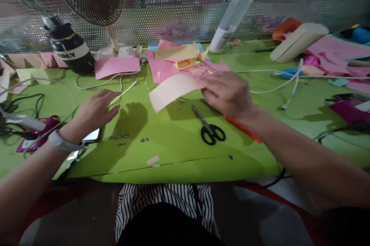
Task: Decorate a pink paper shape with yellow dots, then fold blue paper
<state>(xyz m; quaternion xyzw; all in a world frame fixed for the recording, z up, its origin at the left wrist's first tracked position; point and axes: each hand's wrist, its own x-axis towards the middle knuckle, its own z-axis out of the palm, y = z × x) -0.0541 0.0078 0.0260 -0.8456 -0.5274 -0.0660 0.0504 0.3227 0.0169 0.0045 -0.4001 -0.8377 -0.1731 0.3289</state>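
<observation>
A curved pale pink sheet of paper (172, 90) is pinched at its right end by my right hand (228, 93), which holds it above the green table. My left hand (96, 113) is palm down with its thumb and fingers apart. A thin yellow paper strip (124, 92) runs out from the gap between thumb and forefinger; whether they touch it I cannot tell. Black-handled scissors (209, 128) lie below my right hand. Beside them a red cutter-like tool (243, 127) is partly hidden under that wrist. Small metal pieces (117, 137) and a paper scrap (153, 160) lie nearer me.
At the back are a fan (112, 37), a dark bottle (72, 51), stacked pink and yellow paper (157, 64) and a leaning clear-topped bottle (228, 26). A paper roll (297, 43) and white cables (266, 91) are at right. A phone (93, 135) lies under my left wrist.
</observation>
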